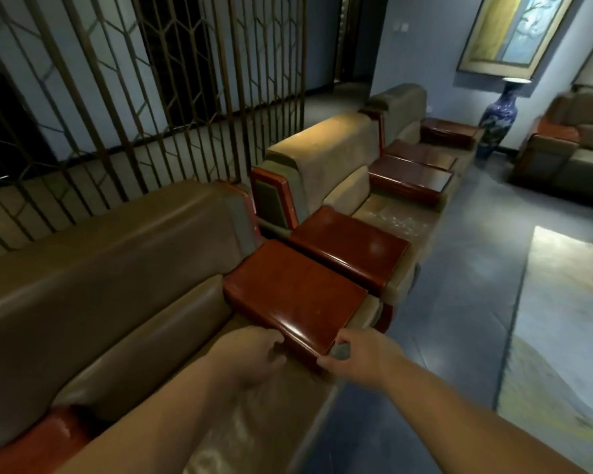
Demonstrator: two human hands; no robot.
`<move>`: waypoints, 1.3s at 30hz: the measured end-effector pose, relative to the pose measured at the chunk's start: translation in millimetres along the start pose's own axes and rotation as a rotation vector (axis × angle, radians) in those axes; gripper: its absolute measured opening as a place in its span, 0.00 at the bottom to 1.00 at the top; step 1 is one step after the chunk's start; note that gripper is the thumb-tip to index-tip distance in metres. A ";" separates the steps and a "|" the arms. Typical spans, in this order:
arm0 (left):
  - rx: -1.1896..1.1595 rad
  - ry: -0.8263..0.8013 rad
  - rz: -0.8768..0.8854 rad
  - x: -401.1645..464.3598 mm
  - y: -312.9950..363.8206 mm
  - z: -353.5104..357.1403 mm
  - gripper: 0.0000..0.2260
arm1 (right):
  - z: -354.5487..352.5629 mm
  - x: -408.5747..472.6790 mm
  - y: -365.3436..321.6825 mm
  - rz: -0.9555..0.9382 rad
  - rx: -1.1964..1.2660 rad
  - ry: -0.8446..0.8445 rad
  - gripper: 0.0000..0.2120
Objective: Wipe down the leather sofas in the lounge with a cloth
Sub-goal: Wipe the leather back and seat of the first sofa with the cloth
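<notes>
We are at the armrest (295, 295) of the near sofa (100, 285), at 6 o'clock, left hand (250, 357) and right hand (360, 354) curled at its front edge, cloth unseen, grip contents indeterminable; next, locate the cloth.

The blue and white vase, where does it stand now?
In the head view, the vase stands upper right on the floor, under the framed painting, beyond the sofa row's far end.
</notes>
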State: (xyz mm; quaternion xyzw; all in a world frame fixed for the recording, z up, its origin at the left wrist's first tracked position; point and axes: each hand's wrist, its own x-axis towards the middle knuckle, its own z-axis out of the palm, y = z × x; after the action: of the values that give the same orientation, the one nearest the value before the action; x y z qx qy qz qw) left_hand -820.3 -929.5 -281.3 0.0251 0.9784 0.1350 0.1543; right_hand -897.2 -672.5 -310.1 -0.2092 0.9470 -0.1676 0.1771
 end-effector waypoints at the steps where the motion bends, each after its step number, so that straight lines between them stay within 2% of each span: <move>1: -0.009 -0.003 0.000 14.9 14.3 -3.0 0.21 | -10.7 1.4 16.2 -0.006 0.006 0.011 0.30; 8: -0.044 -0.038 -0.025 125.3 121.4 7.0 0.14 | -97.0 -6.3 181.3 0.083 0.063 -0.015 0.25; 11: -0.025 -0.105 -0.051 174.2 168.5 12.1 0.19 | -130.6 -3.1 254.6 0.127 0.019 -0.034 0.24; 15: -0.101 -0.106 -0.087 234.7 224.7 16.1 0.14 | -167.4 16.7 323.8 0.175 -0.001 -0.023 0.22; 17: -0.055 -0.134 -0.074 261.0 240.9 20.2 0.13 | -177.3 32.3 351.4 0.228 0.035 -0.020 0.23; 21: 0.001 -0.203 -0.088 317.6 242.7 16.9 0.15 | -186.7 69.2 398.7 0.319 0.096 -0.035 0.25; 25: -0.017 -0.237 -0.135 396.4 229.0 9.3 0.23 | -203.3 117.1 435.6 0.356 0.136 -0.028 0.26; 30: -0.055 -0.304 -0.131 524.6 220.5 9.8 0.21 | -248.7 192.4 468.5 0.377 0.054 -0.042 0.25; 34: 0.032 -0.400 -0.034 610.9 225.7 -8.8 0.17 | -282.7 247.9 491.9 0.400 0.011 -0.071 0.25; 39: 0.105 -0.436 0.024 701.8 232.5 -32.7 0.27 | -299.1 317.4 519.6 0.385 0.022 -0.074 0.25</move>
State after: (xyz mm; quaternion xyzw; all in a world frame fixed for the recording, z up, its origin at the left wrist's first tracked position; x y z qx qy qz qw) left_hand -1496.1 -650.4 -395.3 0.0735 0.9272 0.0772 0.3592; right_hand -1463.2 -299.4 -334.2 -0.0285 0.9605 -0.1332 0.2427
